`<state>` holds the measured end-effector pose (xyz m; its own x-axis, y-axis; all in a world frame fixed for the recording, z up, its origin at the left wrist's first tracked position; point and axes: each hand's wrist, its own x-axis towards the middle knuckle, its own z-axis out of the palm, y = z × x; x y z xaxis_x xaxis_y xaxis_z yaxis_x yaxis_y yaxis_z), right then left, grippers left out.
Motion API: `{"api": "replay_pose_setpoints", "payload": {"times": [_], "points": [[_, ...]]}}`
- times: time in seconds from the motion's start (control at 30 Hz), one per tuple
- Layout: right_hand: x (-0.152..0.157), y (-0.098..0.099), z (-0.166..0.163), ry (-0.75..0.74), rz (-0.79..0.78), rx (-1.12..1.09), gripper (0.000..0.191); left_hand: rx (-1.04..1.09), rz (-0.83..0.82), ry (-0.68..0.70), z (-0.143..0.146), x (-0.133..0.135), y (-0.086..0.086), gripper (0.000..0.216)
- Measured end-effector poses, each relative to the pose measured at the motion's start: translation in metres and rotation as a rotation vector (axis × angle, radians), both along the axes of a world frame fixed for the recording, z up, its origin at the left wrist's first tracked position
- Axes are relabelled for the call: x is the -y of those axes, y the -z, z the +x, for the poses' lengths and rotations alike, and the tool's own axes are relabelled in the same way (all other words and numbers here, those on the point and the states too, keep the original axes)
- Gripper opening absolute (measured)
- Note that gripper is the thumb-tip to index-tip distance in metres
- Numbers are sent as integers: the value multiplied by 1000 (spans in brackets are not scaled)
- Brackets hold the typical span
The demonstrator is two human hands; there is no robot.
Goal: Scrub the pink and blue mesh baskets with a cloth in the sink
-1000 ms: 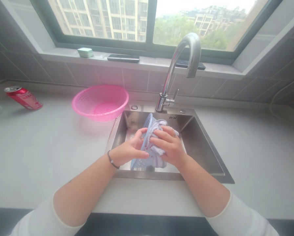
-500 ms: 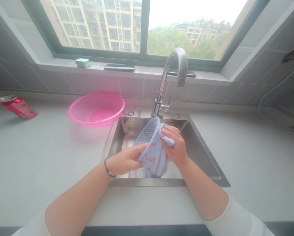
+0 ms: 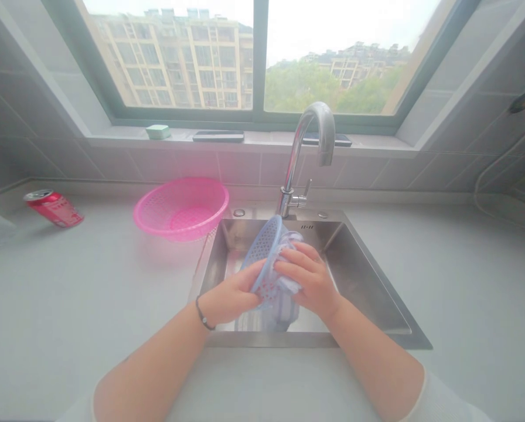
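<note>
Gripping the basket (image 3: 263,243) firmly, left hand (image 3: 232,295); right hand (image 3: 313,278), curled on cloth (image 3: 287,308), now reaches farther across it; wiping seems ongoing.

Red can (image 3: 55,209) & pink perforated basket (image 3: 181,214) stand on counter (image 3: 95,281), L; chrome faucet (image 3: 293,159), ctr; pale-green block (image 3: 158,132) w/ 2 dark flat objs (image 3: 218,136) on sill (image 3: 272,139) below window (image 3: 258,58)

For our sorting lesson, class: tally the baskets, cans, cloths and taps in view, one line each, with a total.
Baskets: 2 (pink basket, blue basket)
Cans: 1 (red can)
Cloths: 1 (striped cloth)
Taps: 1 (metal tap)
Total: 5
</note>
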<state>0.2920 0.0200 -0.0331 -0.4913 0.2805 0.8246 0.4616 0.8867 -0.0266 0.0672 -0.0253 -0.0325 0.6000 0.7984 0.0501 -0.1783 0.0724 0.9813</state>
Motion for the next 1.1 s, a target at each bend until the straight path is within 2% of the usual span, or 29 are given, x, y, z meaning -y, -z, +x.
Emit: {"api": "replay_pose_setpoints", "payload": {"times": [0.1, 0.17, 0.33, 0.4, 0.67, 0.73, 0.87, 0.93, 1.03, 1.1], "points": [[-11, 6, 10, 101, -92, -133, 22, 16, -17, 61, 2, 0, -1, 86], [-11, 7, 11, 118, -94, -157, 23, 19, -17, 53, 3, 1, -2, 86], [9, -4, -7, -66, 109, 43, 26, 69, -20, -54, 2, -2, -4, 78], [12, -5, -10, -81, 135, 61, 26, 62, -6, -65, 1, -3, -4, 78], [-14, 8, 12, 105, -149, -239, 24, 12, -8, 95, -2, 0, -5, 83], [-10, 9, 9, 114, -133, -244, 26, 9, -5, 75, -1, 0, -6, 81], [7, 5, -2, 6, 11, -93, 30, 47, -3, -7, -2, -2, -5, 75], [10, 4, -4, -25, 35, -56, 29, 55, 3, -16, -3, -3, -4, 76], [1, 7, 2, 5, -28, -134, 27, 22, 21, 1, -3, -2, -5, 76], [-8, 11, 9, 63, -161, -241, 25, 10, 24, 15, -3, 0, -5, 72]]}}
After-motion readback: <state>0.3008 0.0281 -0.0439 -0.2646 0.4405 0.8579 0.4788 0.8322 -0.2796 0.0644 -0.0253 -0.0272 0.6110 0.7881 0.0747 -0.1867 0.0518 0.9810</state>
